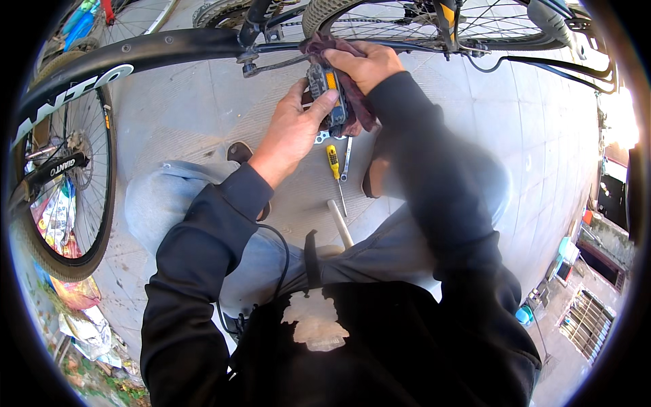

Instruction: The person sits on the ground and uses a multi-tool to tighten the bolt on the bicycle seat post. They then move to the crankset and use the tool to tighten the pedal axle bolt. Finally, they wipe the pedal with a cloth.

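Observation:
A black bicycle pedal [330,91] with an orange reflector sits at the end of the crank arm, below the bike frame [169,53]. My left hand [290,129] is closed on the pedal's near left side, thumb across its face. With my right hand [369,66] I grip a dark maroon rag [356,98], bunched against the pedal's far end and hanging down along its right side. The rag hides the joint between pedal and crank. On the ground just under the pedal lie a yellow-handled screwdriver [333,161] and a metal wrench [347,160].
The bike's rear wheel [380,24] is at the top, its front wheel [71,183] at the left. A pale rod [340,224] stands out between my knees. A black cable [281,247] crosses my left leg. Grey paving tiles [536,149] stretch to the right.

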Available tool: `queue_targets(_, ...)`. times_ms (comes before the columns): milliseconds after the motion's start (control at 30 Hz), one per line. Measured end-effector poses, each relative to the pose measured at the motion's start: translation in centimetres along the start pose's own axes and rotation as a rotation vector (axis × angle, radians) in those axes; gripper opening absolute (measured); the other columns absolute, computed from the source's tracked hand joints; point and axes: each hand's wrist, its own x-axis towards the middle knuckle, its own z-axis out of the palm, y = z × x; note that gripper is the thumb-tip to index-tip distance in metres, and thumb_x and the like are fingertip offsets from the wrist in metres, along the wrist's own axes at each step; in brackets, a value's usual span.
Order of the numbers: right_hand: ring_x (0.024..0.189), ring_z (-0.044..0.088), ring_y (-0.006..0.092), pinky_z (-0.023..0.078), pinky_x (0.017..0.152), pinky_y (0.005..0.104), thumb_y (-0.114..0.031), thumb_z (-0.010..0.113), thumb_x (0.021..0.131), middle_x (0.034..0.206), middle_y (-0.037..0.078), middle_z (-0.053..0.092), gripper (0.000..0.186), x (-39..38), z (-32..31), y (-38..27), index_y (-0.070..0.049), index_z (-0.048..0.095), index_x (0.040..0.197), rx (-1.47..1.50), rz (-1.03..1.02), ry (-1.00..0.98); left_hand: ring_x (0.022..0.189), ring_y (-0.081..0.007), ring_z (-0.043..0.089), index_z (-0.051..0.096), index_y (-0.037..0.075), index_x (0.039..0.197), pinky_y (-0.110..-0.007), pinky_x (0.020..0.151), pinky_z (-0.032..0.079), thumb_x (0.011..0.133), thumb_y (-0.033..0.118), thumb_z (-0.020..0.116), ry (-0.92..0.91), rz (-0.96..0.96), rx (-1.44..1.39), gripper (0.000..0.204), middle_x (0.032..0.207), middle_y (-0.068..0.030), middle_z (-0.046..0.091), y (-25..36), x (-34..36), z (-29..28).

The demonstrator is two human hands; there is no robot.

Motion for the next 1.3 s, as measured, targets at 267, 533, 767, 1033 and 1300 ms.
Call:
queue_targets(267,0.086,0.066,0.0267,0.051,0.078,0.0347,-0.043,0.065,0.073,0.089,0.012,0.070,0.039,2.4,-0.5,1.2,-0.012,0.072,0.096,-0.290,-0.334,-0.095,0.096,-0.0192,0.060,0.040,-0.008,0.130,-0.035,0.082,0.052,0.089,0.030,0.063,0.060,0.052,0.170,0.060,0.114,-0.0154,0.057,0.2,0.8,0.3)
queue_targets(533,0.082,0.063,0.0314,0.051,0.070,0.0416,-0.033,0.067,0.070,0.092,0.011,0.063,0.023,0.8,0.5,-1.0,-0.016,0.072,0.085,-0.395,-0.247,0.056,0.093,-0.0162,0.059,0.037,-0.002,0.135,-0.029,0.073,0.053,0.090,0.026,0.062,0.081,-0.007,0.037,0.059,0.109,-0.0110,0.058,-0.2,0.8,0.5)
queue_targets(767,0.085,0.062,0.0328,0.050,0.072,0.0406,-0.024,0.067,0.069,0.093,0.016,0.057,0.022,-0.2,1.3,-1.0,-0.012,0.071,0.086,-0.340,-0.311,0.057,0.108,-0.0238,0.054,0.033,-0.002,0.137,-0.037,0.080,0.055,0.092,0.027,0.060,0.091,-0.002,0.077,0.060,0.127,-0.0160,0.047,-1.0,1.1,-0.3)
queue_targets(1033,0.090,0.062,0.0313,0.048,0.076,0.0376,-0.024,0.069,0.066,0.099,0.021,0.061,0.031,0.5,2.1,-1.9,0.000,0.070,0.085,-0.394,-0.187,0.056,0.116,-0.0256,0.052,0.036,0.000,0.136,-0.037,0.084,0.053,0.092,0.030,0.059,0.039,-0.039,0.095,0.058,0.131,-0.0142,0.047,-1.3,1.6,-1.2)
queue_targets(1300,0.090,0.062,0.0317,0.049,0.075,0.0379,-0.020,0.069,0.063,0.098,0.021,0.061,0.029,0.9,2.1,-1.7,0.000,0.070,0.084,-0.374,-0.211,0.078,0.115,-0.0253,0.052,0.035,0.002,0.137,-0.037,0.083,0.053,0.093,0.032,0.057,0.063,-0.040,0.110,0.057,0.131,-0.0130,0.047,-1.2,1.7,-1.2)
